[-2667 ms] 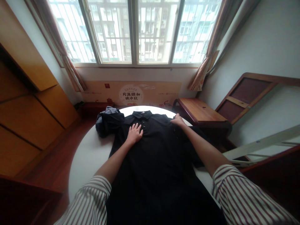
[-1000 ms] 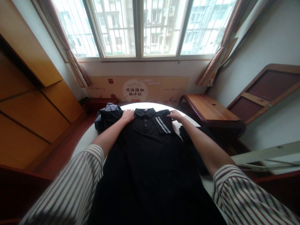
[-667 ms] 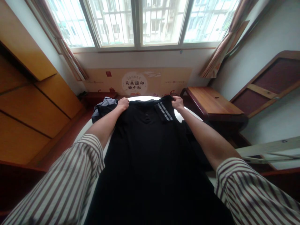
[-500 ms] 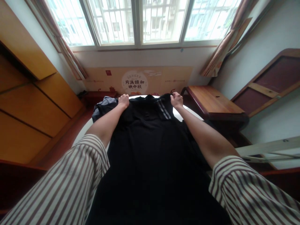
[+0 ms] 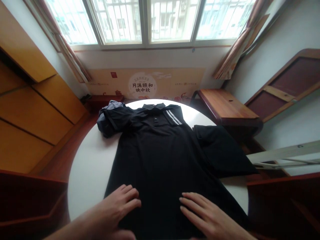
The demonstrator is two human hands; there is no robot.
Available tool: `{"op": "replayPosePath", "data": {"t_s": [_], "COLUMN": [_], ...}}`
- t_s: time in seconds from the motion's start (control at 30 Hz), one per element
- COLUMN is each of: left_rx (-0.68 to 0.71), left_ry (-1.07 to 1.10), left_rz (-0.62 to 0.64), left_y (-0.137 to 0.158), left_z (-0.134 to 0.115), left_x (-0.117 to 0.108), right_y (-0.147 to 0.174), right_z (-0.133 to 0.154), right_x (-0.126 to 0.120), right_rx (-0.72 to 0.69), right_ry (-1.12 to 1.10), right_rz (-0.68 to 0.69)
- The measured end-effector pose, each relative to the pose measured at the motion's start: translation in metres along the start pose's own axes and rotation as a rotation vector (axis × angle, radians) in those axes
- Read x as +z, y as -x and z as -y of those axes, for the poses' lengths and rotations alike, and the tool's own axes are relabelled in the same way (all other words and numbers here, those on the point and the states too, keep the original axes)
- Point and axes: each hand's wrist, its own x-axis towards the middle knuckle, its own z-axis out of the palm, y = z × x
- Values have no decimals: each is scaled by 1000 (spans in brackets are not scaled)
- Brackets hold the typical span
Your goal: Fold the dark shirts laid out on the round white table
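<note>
A black polo shirt (image 5: 155, 160) lies spread front side up, its collar at the far edge of the round white table (image 5: 86, 166). Two white stripes cross its sleeve on the right. Over the lower part of the shirt is my left hand (image 5: 122, 203), fingers loosely bent and apart, holding nothing. My right hand (image 5: 203, 211) is opposite, palm down with fingers stretched out over the cloth. Whether either hand presses on the fabric is hard to tell. The hem runs out of view at the bottom.
Left of the collar sits a crumpled grey and dark garment (image 5: 107, 123), partly under the shirt's sleeve. A folded black garment (image 5: 223, 150) lies at the table's right side. Beyond stand a wooden cabinet (image 5: 227, 105) and a window wall; yellow cupboards (image 5: 27, 123) line the left.
Both hands have let go of the shirt's shoulders and come back towards me, down to its lower part. The collar and shoulders now lie flat on the table.
</note>
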Motion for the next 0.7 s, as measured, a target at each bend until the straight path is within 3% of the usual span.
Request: {"op": "replayPosePath", "data": {"t_s": [0.2, 0.4, 0.7], "left_rx": [-102, -194, -282], "left_ry": [-124, -199, -110], "left_rz": [-214, -382, -189], "left_y": [56, 75, 97], "left_z": [-3, 11, -9], "left_x": [32, 47, 44], "right_y": [37, 54, 68], "right_z": [18, 5, 20], "right_x": [36, 32, 13], "right_rx": [5, 84, -28], "right_ry": [232, 271, 222], "right_rz": [-135, -237, -208]}}
